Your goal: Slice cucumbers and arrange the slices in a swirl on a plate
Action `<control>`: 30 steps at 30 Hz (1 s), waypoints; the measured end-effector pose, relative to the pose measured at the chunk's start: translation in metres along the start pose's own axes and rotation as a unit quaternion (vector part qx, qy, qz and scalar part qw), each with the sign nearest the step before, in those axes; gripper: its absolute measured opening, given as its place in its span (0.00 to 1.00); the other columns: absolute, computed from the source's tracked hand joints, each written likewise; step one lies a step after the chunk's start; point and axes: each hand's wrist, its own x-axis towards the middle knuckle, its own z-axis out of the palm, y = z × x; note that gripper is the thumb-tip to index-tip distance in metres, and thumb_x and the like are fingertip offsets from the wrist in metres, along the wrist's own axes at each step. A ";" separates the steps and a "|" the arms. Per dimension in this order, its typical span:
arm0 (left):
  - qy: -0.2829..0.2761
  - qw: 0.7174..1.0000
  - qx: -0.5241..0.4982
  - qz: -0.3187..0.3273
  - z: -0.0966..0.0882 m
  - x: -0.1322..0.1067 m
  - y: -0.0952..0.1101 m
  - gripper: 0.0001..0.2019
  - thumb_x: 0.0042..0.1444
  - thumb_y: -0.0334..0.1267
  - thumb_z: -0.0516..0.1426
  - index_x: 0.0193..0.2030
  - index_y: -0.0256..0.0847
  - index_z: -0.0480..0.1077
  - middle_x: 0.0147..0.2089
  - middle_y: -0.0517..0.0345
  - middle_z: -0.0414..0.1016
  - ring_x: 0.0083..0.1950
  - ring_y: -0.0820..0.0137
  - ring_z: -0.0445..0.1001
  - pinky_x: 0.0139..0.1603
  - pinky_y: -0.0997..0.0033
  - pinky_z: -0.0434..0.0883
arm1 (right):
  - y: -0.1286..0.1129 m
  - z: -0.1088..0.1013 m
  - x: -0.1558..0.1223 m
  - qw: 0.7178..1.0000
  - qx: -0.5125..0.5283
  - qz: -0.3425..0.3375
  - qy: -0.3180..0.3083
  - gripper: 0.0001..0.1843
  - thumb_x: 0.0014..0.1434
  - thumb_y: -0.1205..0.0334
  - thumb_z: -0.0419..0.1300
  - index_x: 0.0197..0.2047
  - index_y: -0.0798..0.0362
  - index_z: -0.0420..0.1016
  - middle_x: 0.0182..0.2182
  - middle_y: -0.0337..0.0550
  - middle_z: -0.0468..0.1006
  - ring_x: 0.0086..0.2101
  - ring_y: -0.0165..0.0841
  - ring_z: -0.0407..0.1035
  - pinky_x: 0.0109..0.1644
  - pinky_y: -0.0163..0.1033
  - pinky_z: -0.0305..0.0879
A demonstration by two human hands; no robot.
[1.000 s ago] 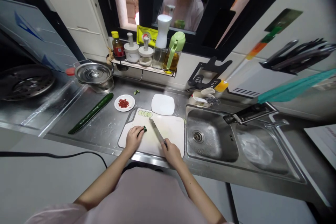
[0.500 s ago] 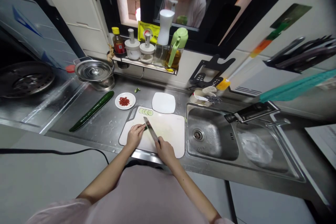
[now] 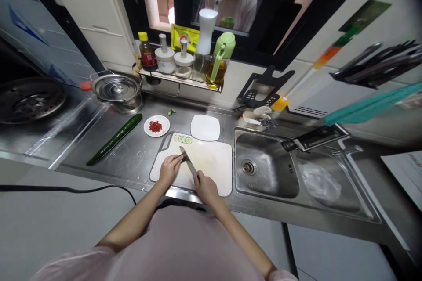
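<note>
My right hand [image 3: 207, 188] is closed round the handle of a kitchen knife [image 3: 190, 163], its blade pointing away from me over the white cutting board [image 3: 211, 180]. Beside the blade, my left hand [image 3: 170, 169] holds a small piece of cucumber [image 3: 183, 158], mostly hidden under the fingers. Several round cucumber slices [image 3: 183, 139] lie overlapping in a row near the board's far edge. Left of the board, a whole cucumber [image 3: 115, 139] rests on the steel counter.
Behind the board are a plate of small red pieces [image 3: 155, 127] and a white square plate [image 3: 205, 127]. The sink [image 3: 267, 164] adjoins the board's right side. A lidded steel pot [image 3: 127, 104] stands back left, below a rack [image 3: 181, 77] of bottles and jars.
The knife blade has shifted slightly beside the cucumber piece in my left hand. Both hands keep their hold, and the view has moved a little.
</note>
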 end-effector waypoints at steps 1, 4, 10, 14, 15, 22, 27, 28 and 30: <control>-0.002 1.000 0.000 0.000 0.000 0.000 0.000 0.13 0.63 0.38 0.52 0.48 0.45 0.75 0.44 0.53 0.76 0.46 0.67 0.72 0.49 0.65 0.71 | -0.001 0.000 0.001 1.000 -0.001 -0.002 -0.003 0.16 0.69 0.54 0.40 0.48 0.51 0.64 0.37 0.48 0.79 0.38 0.37 0.73 0.35 0.36 0.54; -0.005 1.000 -0.001 0.003 0.000 0.000 -0.002 0.13 0.63 0.38 0.52 0.49 0.46 0.75 0.44 0.53 0.76 0.46 0.67 0.72 0.49 0.64 0.71 | -0.002 -0.001 0.001 1.000 -0.004 -0.005 -0.009 0.16 0.69 0.54 0.40 0.48 0.51 0.64 0.37 0.49 0.79 0.38 0.37 0.73 0.36 0.36 0.54; -0.007 1.000 -0.003 0.008 0.002 -0.001 -0.006 0.13 0.63 0.37 0.52 0.50 0.46 0.75 0.46 0.53 0.76 0.47 0.67 0.72 0.50 0.63 0.71 | -0.001 -0.001 -0.003 1.000 -0.018 0.002 -0.023 0.16 0.68 0.55 0.41 0.49 0.52 0.64 0.37 0.50 0.79 0.39 0.39 0.73 0.35 0.36 0.54; -0.009 1.000 -0.006 0.006 0.001 -0.001 -0.007 0.14 0.63 0.36 0.51 0.50 0.46 0.75 0.46 0.53 0.76 0.47 0.67 0.72 0.50 0.63 0.71 | -0.002 -0.003 -0.002 1.000 -0.017 -0.003 -0.026 0.15 0.68 0.56 0.41 0.49 0.52 0.64 0.38 0.49 0.78 0.39 0.38 0.73 0.35 0.37 0.54; -0.010 1.000 -0.008 0.005 0.001 -0.001 -0.006 0.14 0.63 0.36 0.51 0.50 0.45 0.75 0.45 0.53 0.76 0.47 0.67 0.72 0.50 0.64 0.71 | -0.002 -0.004 -0.002 0.999 -0.016 -0.004 -0.027 0.15 0.68 0.56 0.41 0.49 0.52 0.64 0.38 0.50 0.78 0.39 0.38 0.73 0.36 0.37 0.55; -0.007 1.000 -0.002 0.010 0.002 0.000 -0.006 0.13 0.63 0.36 0.51 0.49 0.45 0.75 0.46 0.53 0.76 0.48 0.67 0.71 0.50 0.63 0.71 | 0.002 0.000 -0.005 0.999 -0.021 0.004 -0.042 0.15 0.68 0.56 0.42 0.49 0.52 0.64 0.38 0.50 0.78 0.39 0.38 0.73 0.36 0.36 0.55; -0.010 1.000 -0.007 0.011 0.002 0.000 -0.006 0.14 0.63 0.36 0.51 0.50 0.45 0.74 0.46 0.52 0.76 0.48 0.67 0.71 0.51 0.63 0.71 | 0.002 -0.003 -0.005 0.999 -0.023 -0.005 -0.039 0.16 0.68 0.56 0.41 0.49 0.52 0.64 0.38 0.50 0.78 0.39 0.39 0.73 0.36 0.37 0.55; -0.010 1.000 -0.008 0.012 0.002 0.000 -0.006 0.14 0.63 0.36 0.50 0.50 0.45 0.74 0.46 0.52 0.76 0.48 0.67 0.71 0.51 0.63 0.71 | 0.001 -0.005 -0.005 0.999 -0.023 -0.006 -0.039 0.16 0.68 0.56 0.41 0.49 0.52 0.65 0.38 0.51 0.78 0.39 0.39 0.73 0.36 0.37 0.56; -0.012 1.000 -0.010 0.014 0.001 0.001 -0.006 0.14 0.63 0.37 0.50 0.50 0.45 0.74 0.46 0.52 0.76 0.49 0.66 0.71 0.51 0.62 0.71 | 0.000 -0.006 -0.005 0.999 -0.023 -0.004 -0.041 0.16 0.68 0.57 0.41 0.49 0.53 0.65 0.38 0.51 0.79 0.40 0.39 0.73 0.36 0.37 0.56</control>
